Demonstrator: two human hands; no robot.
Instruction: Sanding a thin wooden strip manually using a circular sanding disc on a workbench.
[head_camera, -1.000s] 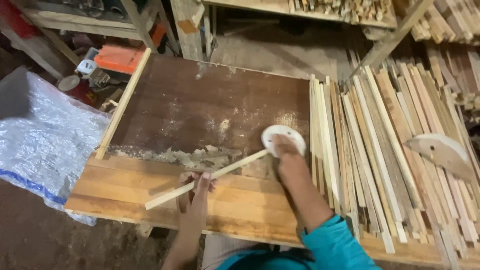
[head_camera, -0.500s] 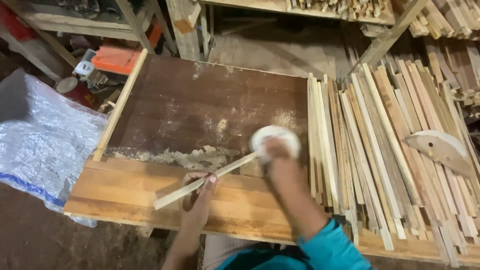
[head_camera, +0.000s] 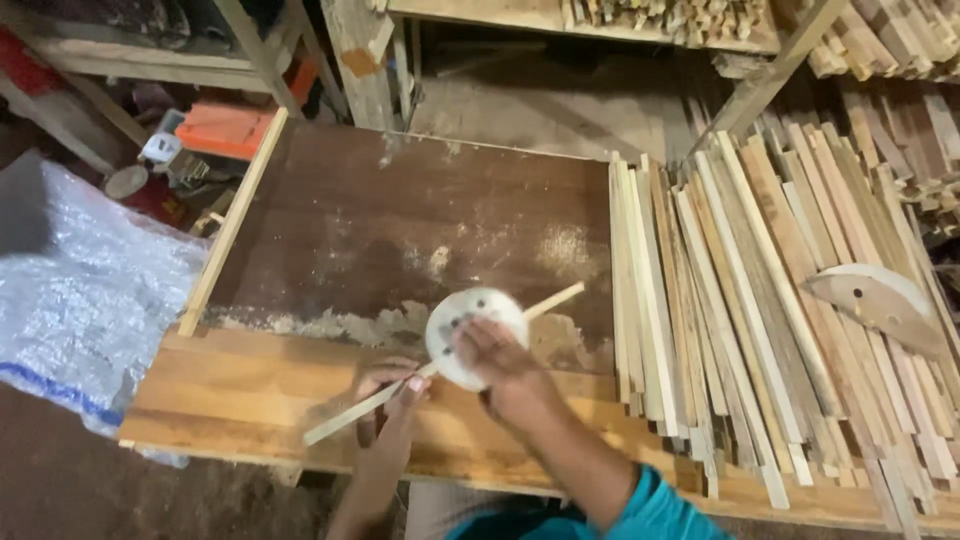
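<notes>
Her left hand (head_camera: 392, 392) pinches the thin stick (head_camera: 440, 365) while the right hand (head_camera: 500, 362) grips the white disc (head_camera: 470, 318), seemingly threading it on, mid-frame.

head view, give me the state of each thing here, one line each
wooden stick: lying slanted on the workbench, pinned by the left hand
white disc: on top of the stick, held by the right hand
wooden slats: piled flat, untouched
plastic sheet: crumpled, hanging at the bench's side
</notes>
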